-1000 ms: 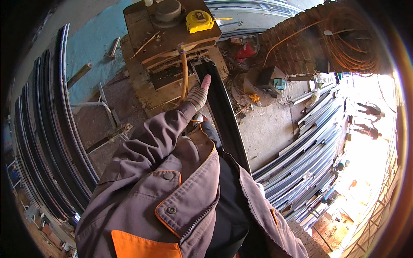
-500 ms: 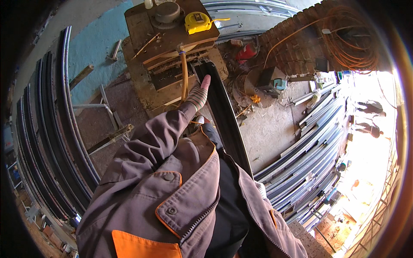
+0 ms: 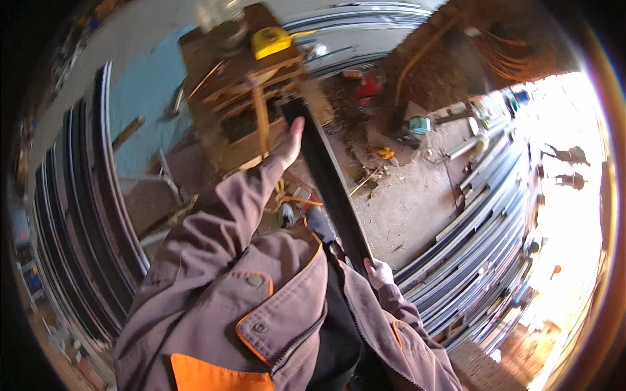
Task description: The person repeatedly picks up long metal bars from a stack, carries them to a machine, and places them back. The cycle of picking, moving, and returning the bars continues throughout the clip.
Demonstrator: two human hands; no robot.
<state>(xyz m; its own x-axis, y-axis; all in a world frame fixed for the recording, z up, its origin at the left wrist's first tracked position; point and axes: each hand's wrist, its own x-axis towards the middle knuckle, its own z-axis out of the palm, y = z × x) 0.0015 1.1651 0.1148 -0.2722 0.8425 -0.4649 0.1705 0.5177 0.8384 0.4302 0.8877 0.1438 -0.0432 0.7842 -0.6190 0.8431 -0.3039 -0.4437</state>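
A long dark channel-shaped profile (image 3: 331,186) slants across in front of my body, its far end beside the wooden workbench and its near end close to my waist. My left hand (image 3: 291,144) grips it near the far end, thumb laid along the top and fingers partly hidden beneath. At the near end my right hand (image 3: 379,272) holds the same profile, its fingers partly hidden by the edge. A yellow tape measure (image 3: 271,43) lies on top of the wooden workbench (image 3: 225,72), beyond my left hand.
Long dark profiles (image 3: 85,215) are stacked on the left, and many lighter ones (image 3: 469,241) lie on the right. Orange hose (image 3: 508,55) hangs coiled at the far right. A red object (image 3: 370,88) and scraps sit past the bench. Two people (image 3: 568,167) stand in the bright area.
The profile and my left hand have shifted slightly left and nearer. My right hand has come into view at the near end. The whole view has moved and blurred somewhat.
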